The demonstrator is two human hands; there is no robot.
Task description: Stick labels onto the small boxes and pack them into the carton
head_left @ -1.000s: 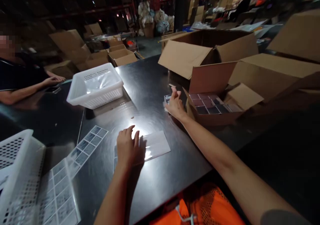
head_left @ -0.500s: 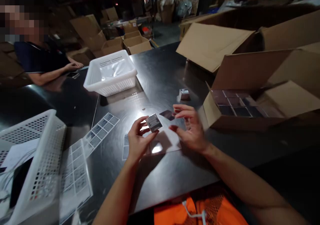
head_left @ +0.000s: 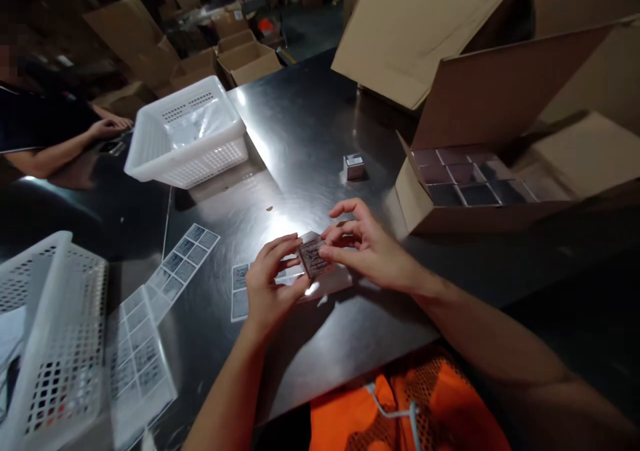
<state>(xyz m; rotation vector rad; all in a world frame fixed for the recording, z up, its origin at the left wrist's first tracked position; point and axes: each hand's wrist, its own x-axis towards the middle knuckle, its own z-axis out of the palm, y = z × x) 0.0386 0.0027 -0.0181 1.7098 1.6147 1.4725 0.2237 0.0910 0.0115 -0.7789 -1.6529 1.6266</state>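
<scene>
In the head view, both hands are meeting over the near middle of the dark bench (head_left: 310, 124). The left hand (head_left: 267, 284) and the right hand (head_left: 367, 247) are pinching a small flat packet (head_left: 314, 256) between them, its printed face tilted up toward the camera, which looks like a way of reading it or lining something up on it. The left fingers (head_left: 280, 247) are grasping its left edge; the right fingers (head_left: 340, 232) are closing on its right edge and top, so neither hand is free. The packet is being held just above a label sheet (head_left: 241, 292) lying flat on the bench under the hands, close enough to work from.

To the left, a longer strip of labels (head_left: 187, 263) is running toward the near-left corner, where a white perforated basket (head_left: 65, 344) is standing; papers are showing inside it. A second white basket (head_left: 187, 141) is sitting far left with a clear plastic bag in it. On the right, an open cardboard box (head_left: 425, 211) is lying with its flap raised, holding rows of small dark packets (head_left: 463, 179) packed side by side. One small box (head_left: 354, 166) is standing alone on the bench between the hands and the larger cartons (head_left: 400, 31) beyond. At the far left, another person's hand (head_left: 107, 128) is resting on the bench.
</scene>
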